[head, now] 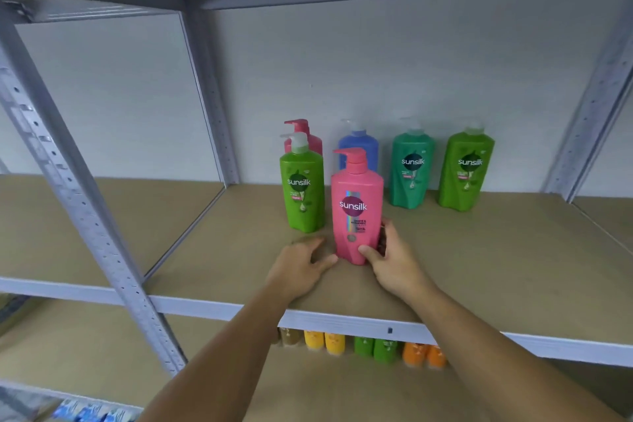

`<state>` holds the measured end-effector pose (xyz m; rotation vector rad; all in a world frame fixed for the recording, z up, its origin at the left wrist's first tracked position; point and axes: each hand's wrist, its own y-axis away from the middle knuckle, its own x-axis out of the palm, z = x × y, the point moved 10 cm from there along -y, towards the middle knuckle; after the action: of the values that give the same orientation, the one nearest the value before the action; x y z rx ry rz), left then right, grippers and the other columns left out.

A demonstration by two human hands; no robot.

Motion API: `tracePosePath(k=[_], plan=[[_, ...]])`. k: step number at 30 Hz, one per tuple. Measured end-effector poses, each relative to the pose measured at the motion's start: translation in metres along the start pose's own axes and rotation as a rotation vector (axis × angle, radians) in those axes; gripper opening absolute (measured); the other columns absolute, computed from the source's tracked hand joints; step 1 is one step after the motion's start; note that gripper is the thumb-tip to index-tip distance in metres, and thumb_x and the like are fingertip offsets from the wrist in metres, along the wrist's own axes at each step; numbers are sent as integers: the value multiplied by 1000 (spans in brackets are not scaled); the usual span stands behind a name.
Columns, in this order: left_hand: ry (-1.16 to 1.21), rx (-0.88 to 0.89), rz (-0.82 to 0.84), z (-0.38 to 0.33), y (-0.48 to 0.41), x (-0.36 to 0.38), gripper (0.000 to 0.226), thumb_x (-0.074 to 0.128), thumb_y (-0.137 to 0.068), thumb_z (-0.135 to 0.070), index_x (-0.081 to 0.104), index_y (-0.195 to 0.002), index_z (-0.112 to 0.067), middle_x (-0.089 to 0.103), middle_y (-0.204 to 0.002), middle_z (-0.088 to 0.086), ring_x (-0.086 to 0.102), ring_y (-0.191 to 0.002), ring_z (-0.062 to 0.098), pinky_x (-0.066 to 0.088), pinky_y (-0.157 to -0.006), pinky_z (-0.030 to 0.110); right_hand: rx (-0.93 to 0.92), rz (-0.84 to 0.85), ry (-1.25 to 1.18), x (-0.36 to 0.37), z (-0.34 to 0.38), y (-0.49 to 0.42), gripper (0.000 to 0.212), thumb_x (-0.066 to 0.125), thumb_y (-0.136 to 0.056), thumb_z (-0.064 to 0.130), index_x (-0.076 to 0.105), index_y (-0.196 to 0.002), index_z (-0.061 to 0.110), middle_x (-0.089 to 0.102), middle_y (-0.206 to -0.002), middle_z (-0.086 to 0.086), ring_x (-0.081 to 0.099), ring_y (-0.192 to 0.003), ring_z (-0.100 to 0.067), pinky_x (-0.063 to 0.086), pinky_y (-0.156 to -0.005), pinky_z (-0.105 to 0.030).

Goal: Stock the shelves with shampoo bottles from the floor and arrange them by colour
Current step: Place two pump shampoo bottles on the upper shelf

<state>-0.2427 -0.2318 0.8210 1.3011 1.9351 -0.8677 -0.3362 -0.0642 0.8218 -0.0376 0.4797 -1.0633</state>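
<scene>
A pink pump bottle (356,212) stands upright on the brown shelf board (479,260), near its front. My right hand (388,259) grips its base, thumb in front and fingers behind. My left hand (301,264) rests on the board just left of the bottle with fingers relaxed. A light green bottle (303,193) stands to the left behind it, with another pink bottle (308,137) further back. Along the back wall stand a blue bottle (359,147), a dark green bottle (412,169) and a light green bottle (467,171).
A grey perforated upright (78,202) crosses the left foreground. On the shelf below, the tops of yellow (323,341), green (375,348) and orange (424,353) bottles show under the shelf edge (342,320). Blue packs (92,413) lie at the bottom left.
</scene>
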Motion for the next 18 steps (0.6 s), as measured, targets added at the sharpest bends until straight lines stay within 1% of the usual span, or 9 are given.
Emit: tracePosePath(k=[1, 3, 4, 6, 8, 10, 12, 15, 18], plan=[[-56, -46, -24, 9, -3, -2, 50, 61, -94, -49, 61, -133, -18, 64, -131, 6, 60, -119, 28, 45, -100, 32, 9, -25, 4, -3, -3, -5, 52, 70, -90, 15, 46, -130, 37, 66, -122, 14, 63, -116, -8, 46, -108, -44], [-126, -150, -98, 28, -7, -12, 45, 60, -93, -49, 62, -119, -13, 65, -119, 12, 59, -112, 34, 47, -97, 39, 26, -62, 27, -7, -7, -16, 47, 69, -92, 15, 47, -131, 28, 66, -123, 8, 63, -115, -13, 46, -107, -43], [-132, -202, -145, 36, -8, -18, 43, 61, -92, -47, 62, -114, -10, 64, -114, 14, 59, -110, 35, 46, -95, 40, 35, -70, 44, -8, -8, -21, 46, 68, -93, 15, 47, -132, 25, 65, -125, 5, 62, -116, -16, 46, -107, -42], [-163, -259, -226, 46, -11, -27, 44, 62, -91, -46, 61, -110, -7, 63, -113, 16, 56, -111, 37, 44, -98, 42, 46, -77, 80, -9, -11, -32, 44, 66, -95, 16, 47, -134, 20, 65, -127, 1, 62, -117, -19, 45, -105, -38], [-212, -262, -264, 47, -16, -28, 51, 59, -91, -54, 60, -113, -7, 62, -116, 14, 54, -116, 36, 39, -104, 44, 51, -80, 106, -9, -11, -40, 43, 63, -96, 16, 46, -136, 19, 65, -129, -1, 61, -118, -21, 44, -102, -35], [-240, -267, -264, 50, -23, -24, 61, 53, -90, -62, 58, -120, -9, 61, -121, 12, 52, -120, 34, 33, -111, 47, 40, -79, 125, -7, -10, -47, 46, 62, -97, 16, 44, -139, 21, 64, -131, -1, 60, -119, -22, 43, -101, -33], [-222, -293, -268, 57, -33, -24, 68, 48, -89, -68, 55, -125, -11, 62, -123, 10, 53, -123, 32, 32, -112, 50, 31, -89, 146, -7, -7, -50, 49, 60, -98, 14, 43, -144, 20, 63, -132, -2, 59, -120, -21, 39, -96, -27], [-209, -308, -283, 65, -45, -25, 63, 43, -88, -70, 56, -118, -17, 64, -119, 7, 55, -120, 29, 32, -111, 50, 17, -111, 194, -9, -7, -51, 50, 59, -98, 16, 42, -145, 18, 64, -133, -3, 59, -118, -23, 38, -88, -23], [-288, -318, -277, 64, -46, -23, 58, 42, -91, -67, 55, -117, -17, 61, -120, 5, 52, -122, 27, 31, -112, 50, 18, -124, 204, -9, -9, -52, 50, 60, -98, 16, 42, -145, 19, 63, -134, -4, 59, -119, -24, 38, -88, -24]])
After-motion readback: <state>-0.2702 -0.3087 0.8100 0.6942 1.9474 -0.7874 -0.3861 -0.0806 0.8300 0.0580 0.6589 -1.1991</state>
